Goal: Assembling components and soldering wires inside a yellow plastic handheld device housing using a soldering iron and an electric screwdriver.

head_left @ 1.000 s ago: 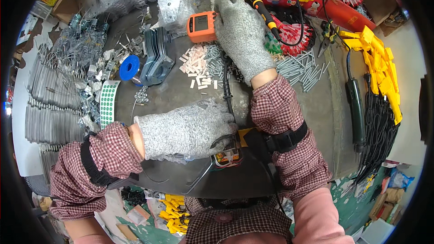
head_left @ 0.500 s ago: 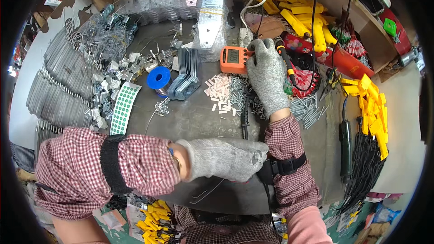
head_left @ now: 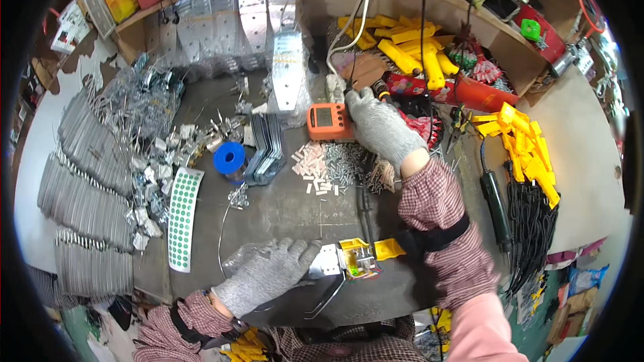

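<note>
My left hand (head_left: 270, 276), in a grey knitted glove, has its fingertips at the left end of a silvery metal plate (head_left: 327, 261); its thumb is hidden. The plate joins an opened yellow housing (head_left: 358, 259) with small parts and thin coloured wires inside. A bent grey rod (head_left: 327, 296) sticks out toward me. Farther off, my gloved right hand (head_left: 384, 126) curls its fingers beside an orange meter (head_left: 330, 122) with a small display. What those fingers hold, if anything, is hidden; a black-and-yellow handle (head_left: 380, 88) lies just behind them.
Pale sleeves (head_left: 310, 163) and screws (head_left: 345, 163) lie below the meter. A blue solder spool (head_left: 230, 157), bent metal plates (head_left: 266, 151) and a green-dotted sticker sheet (head_left: 183, 218) are left. Yellow housings (head_left: 526, 137) and a dark-handled tool (head_left: 495, 201) are right.
The whole view has shifted. My left hand has moved left and nearer me, away from my right forearm, uncovering the metal plate and yellow housing. My right hand remains beside the meter.
</note>
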The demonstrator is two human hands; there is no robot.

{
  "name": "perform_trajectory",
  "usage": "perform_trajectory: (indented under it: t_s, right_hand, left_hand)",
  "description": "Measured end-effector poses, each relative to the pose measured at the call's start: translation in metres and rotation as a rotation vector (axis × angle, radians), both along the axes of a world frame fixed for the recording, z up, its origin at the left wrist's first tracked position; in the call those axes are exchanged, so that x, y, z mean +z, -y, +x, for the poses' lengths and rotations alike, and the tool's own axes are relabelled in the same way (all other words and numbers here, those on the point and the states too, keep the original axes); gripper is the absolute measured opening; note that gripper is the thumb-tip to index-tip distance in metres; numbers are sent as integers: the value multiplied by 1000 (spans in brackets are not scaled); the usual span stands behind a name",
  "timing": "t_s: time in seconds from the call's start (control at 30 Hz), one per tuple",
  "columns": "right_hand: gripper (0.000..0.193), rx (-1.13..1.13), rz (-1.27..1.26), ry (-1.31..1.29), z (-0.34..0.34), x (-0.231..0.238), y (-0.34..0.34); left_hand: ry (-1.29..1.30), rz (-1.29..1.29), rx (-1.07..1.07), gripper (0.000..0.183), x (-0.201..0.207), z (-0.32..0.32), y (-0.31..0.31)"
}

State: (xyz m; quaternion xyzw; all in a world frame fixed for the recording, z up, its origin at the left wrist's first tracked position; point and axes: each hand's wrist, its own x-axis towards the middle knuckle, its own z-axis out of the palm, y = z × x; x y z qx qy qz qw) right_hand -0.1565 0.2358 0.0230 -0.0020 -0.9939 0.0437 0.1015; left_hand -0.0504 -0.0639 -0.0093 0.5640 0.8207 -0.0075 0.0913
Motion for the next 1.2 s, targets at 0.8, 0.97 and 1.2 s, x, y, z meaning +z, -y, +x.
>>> perform_trajectory:
  t_s: [0.8, 0.97, 1.2]
  right_hand:
    - [23, 25, 365, -66, -27, 70, 4]
    - [35, -281, -200, -458, 82, 71, -104]
    - [38, -247, 171, -111, 169, -28, -116]
  left_hand:
    - [85, 112, 96, 73, -8, 2, 0]
    - [158, 50, 168, 76, 9, 15, -7]
    - [414, 307, -51, 56, 20, 3, -68]
